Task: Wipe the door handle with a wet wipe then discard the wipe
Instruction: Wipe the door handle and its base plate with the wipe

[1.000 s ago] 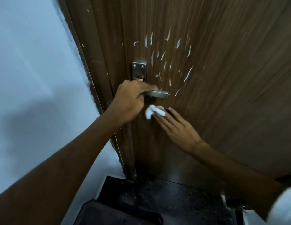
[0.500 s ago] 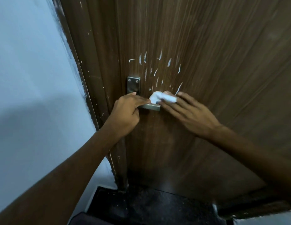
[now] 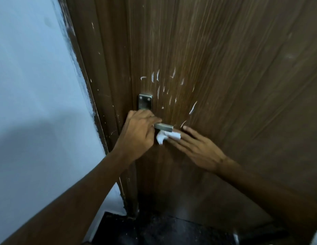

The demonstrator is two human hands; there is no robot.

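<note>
A single head-worn view looks forward and down from close range at a brown door [image 3: 216, 68], both forearms reaching in from below (no second view shares the scene); floor [image 3: 171, 232] lies well beneath the fingers [image 3: 187, 132].

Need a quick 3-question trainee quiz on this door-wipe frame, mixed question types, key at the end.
1. True or false: the wet wipe is under the door handle's free end.
2. Which hand grips the handle? A) left hand B) right hand
3. Fill in: the white marks on the door sit mostly ____ the handle.

Key: 1 true; 2 A; 3 above.
</note>
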